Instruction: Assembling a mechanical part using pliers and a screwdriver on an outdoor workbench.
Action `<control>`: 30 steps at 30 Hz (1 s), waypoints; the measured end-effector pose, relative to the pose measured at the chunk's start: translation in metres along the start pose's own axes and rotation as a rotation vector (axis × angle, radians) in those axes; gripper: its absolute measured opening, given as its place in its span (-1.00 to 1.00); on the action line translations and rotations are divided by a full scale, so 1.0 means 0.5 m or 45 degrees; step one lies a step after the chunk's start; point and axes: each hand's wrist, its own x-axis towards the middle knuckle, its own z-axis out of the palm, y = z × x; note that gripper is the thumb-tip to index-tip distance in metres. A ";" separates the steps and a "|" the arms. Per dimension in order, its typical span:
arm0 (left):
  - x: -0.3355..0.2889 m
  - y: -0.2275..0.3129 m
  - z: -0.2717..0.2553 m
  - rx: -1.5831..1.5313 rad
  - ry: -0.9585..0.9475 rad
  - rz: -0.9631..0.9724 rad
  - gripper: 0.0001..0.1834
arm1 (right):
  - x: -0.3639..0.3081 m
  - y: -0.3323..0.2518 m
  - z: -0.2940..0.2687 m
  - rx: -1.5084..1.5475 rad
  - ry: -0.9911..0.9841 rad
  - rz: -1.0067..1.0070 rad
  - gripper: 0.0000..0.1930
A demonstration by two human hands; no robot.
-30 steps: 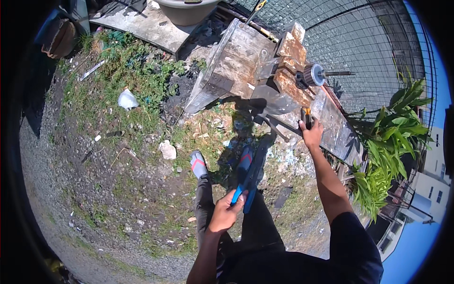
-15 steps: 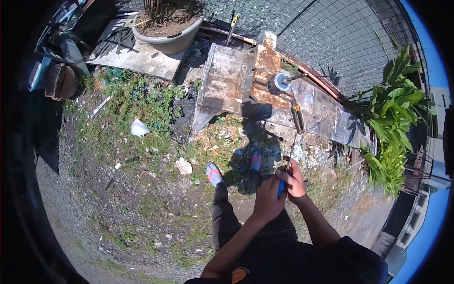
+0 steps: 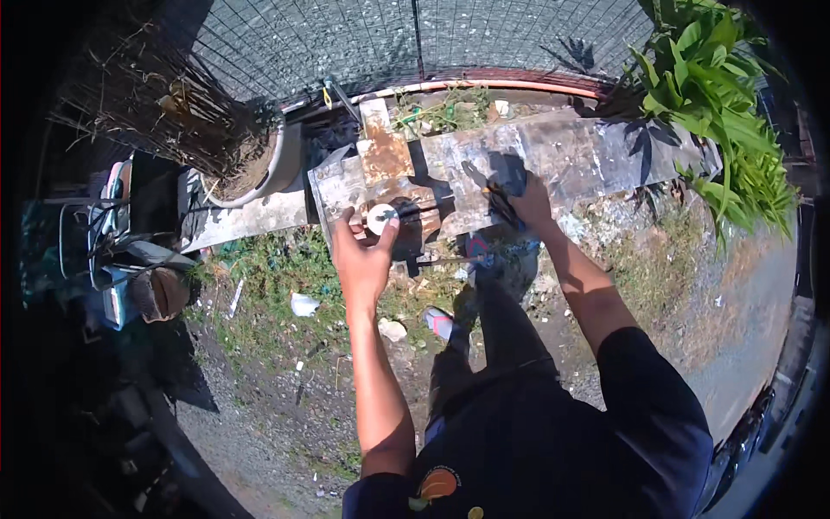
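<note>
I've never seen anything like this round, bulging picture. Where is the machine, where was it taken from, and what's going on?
There is no machine here: the hands are a person's own, bare. The view comes from a wide fisheye camera worn on the head, looking down, so straight edges bend near the rim. The forearms reach up toward a weathered bench, where a rusty metal piece sits.

The left hand has its thumb and fingers about a pale round part; how firmly it grips I cannot tell. The right hand is at a pliers-like tool over the bench, partly in shadow, so its grip is unclear too. Beyond the bench stands a wire fence, with leafy plants to the right.
</note>
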 end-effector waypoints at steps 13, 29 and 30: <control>0.101 0.052 0.012 0.014 -0.432 -0.481 -0.42 | -0.258 -0.072 0.134 -0.193 -0.491 -0.845 -0.56; 0.152 -0.050 0.035 0.361 -0.500 -0.165 -0.41 | -0.346 -0.445 -0.107 0.099 -1.453 -0.833 -0.47; 0.153 -0.045 0.032 0.358 -0.532 -0.168 -0.40 | -0.375 -0.439 -0.089 0.104 -1.434 -0.820 -0.47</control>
